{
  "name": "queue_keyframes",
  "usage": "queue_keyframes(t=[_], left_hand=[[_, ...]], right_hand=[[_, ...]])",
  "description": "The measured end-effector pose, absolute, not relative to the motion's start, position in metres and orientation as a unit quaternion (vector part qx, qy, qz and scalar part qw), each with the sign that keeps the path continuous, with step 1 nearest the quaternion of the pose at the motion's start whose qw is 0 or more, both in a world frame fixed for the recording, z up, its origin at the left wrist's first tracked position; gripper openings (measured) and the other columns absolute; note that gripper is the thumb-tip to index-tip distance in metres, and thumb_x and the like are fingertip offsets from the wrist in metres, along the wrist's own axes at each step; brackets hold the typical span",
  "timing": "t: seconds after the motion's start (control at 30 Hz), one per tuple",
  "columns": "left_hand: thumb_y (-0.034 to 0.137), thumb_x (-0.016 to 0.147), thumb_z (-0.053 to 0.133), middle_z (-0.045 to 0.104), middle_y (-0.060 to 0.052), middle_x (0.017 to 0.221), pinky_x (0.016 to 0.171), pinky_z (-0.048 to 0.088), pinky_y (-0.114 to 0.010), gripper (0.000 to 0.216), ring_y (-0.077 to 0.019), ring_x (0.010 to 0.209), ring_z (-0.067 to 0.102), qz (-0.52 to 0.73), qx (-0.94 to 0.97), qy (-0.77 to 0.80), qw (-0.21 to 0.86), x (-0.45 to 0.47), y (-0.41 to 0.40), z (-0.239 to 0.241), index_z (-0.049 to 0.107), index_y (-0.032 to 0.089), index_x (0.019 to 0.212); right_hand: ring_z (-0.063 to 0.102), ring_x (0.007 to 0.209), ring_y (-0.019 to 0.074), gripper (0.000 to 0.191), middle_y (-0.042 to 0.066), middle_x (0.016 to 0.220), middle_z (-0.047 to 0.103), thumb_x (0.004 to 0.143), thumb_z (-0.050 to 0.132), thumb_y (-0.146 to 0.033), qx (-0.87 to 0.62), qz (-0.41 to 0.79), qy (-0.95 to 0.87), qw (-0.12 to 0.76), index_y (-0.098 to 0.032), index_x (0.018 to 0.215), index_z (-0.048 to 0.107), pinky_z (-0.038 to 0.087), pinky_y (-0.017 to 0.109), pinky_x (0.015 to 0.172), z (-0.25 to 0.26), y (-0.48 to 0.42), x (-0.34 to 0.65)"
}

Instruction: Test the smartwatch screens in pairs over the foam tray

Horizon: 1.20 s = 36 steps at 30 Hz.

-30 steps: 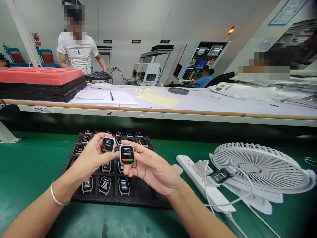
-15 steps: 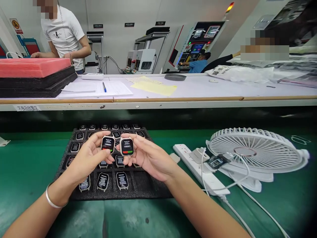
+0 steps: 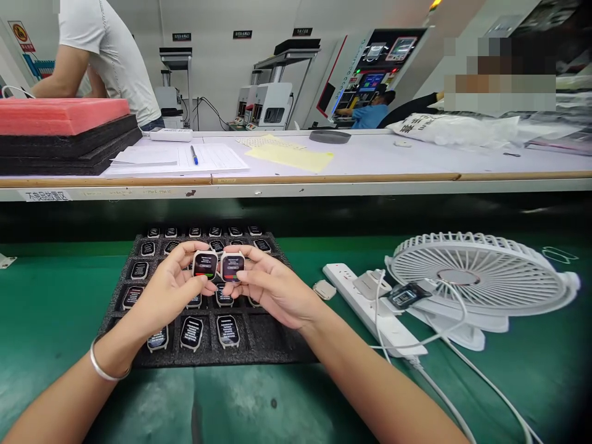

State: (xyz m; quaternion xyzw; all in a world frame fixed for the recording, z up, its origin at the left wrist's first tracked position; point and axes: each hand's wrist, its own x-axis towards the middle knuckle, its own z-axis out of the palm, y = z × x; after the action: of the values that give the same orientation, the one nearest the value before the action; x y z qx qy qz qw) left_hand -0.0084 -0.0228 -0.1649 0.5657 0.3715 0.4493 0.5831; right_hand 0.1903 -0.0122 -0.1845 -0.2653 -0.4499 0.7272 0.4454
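fingers clamped, both sides: my left hand [image 3: 169, 285] has a pale-framed, rounded-square watch [image 3: 205, 265] by its edges, my right hand [image 3: 272, 285] pinches the matching pale-framed watch [image 3: 232, 265], thumb across its lower corner, the pair side by side over the black foam tray [image 3: 293, 353]. below, rows of lit, pale-framed watches [image 3: 228, 331] run up to the tray's far edge; beyond its right edge, a long white plastic power strip [image 3: 365, 308] lies on my green bench [image 3: 240, 404].

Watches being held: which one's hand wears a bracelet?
The left watch: the left hand wears a bracelet; the right hand, holding the other watch, wears none.
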Motion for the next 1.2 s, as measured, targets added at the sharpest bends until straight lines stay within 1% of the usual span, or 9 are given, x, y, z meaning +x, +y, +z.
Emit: queue_keyframes(t=[0.2,0.43,0.53,0.77,1.03,1.2], left_hand=[[0.013,0.078,0.063,0.061,-0.005,0.113,0.074,0.059,-0.026,0.055,-0.0093,0.073,0.069,0.46,0.552,0.38,0.582,-0.0063,-0.0229,-0.1659,0.046,0.02,0.13],[0.011,0.075,0.067,0.064,-0.003,0.105,0.074,0.058,-0.027,0.066,-0.0093,0.072,0.067,0.473,0.536,0.378,0.588,-0.0044,-0.0247,-0.1657,0.044,0.02,0.136],[0.012,0.075,0.069,0.065,-0.003,0.102,0.073,0.058,-0.027,0.064,-0.0092,0.071,0.067,0.479,0.534,0.377,0.586,-0.0039,-0.0248,-0.1653,0.045,0.02,0.134],[0.015,0.073,0.072,0.065,-0.001,0.097,0.071,0.057,-0.027,0.053,-0.0097,0.07,0.066,0.486,0.542,0.375,0.574,-0.004,-0.0239,-0.1666,0.049,0.02,0.121],[0.015,0.073,0.071,0.065,-0.002,0.098,0.072,0.057,-0.028,0.051,-0.01,0.071,0.064,0.485,0.558,0.375,0.56,-0.0039,-0.0246,-0.1657,0.05,0.02,0.119],[0.014,0.074,0.069,0.064,-0.002,0.098,0.072,0.057,-0.027,0.048,-0.0094,0.07,0.065,0.483,0.563,0.382,0.551,-0.0027,-0.0249,-0.166,0.05,0.02,0.117]], right_hand=[[0.071,0.075,0.0144,0.037,0.002,0.093,0.07,0.079,0.07,-0.016,-0.269,0.725,-0.448,0.449,-0.021,0.114,0.06,0.053,0.029,0.072,-0.1838,-0.0142,0.1905],[0.071,0.075,0.0145,0.04,0.002,0.094,0.07,0.076,0.068,-0.012,-0.273,0.722,-0.447,0.453,-0.021,0.114,0.06,0.053,0.028,0.073,-0.1812,-0.0146,0.1896],[0.072,0.075,0.0148,0.041,0.002,0.093,0.07,0.075,0.067,-0.011,-0.272,0.722,-0.446,0.454,-0.02,0.115,0.06,0.054,0.029,0.074,-0.1813,-0.0147,0.189],[0.072,0.075,0.0154,0.042,0.002,0.095,0.071,0.075,0.066,-0.009,-0.265,0.721,-0.446,0.459,-0.021,0.115,0.06,0.054,0.03,0.074,-0.1804,-0.0156,0.1886],[0.073,0.077,0.0159,0.047,0.002,0.096,0.072,0.072,0.064,-0.007,-0.262,0.715,-0.453,0.463,-0.021,0.117,0.059,0.055,0.031,0.076,-0.1798,-0.0165,0.1888],[0.072,0.078,0.0157,0.046,0.002,0.094,0.071,0.074,0.063,-0.007,-0.258,0.708,-0.467,0.463,-0.021,0.118,0.059,0.055,0.032,0.076,-0.1795,-0.018,0.1885]])
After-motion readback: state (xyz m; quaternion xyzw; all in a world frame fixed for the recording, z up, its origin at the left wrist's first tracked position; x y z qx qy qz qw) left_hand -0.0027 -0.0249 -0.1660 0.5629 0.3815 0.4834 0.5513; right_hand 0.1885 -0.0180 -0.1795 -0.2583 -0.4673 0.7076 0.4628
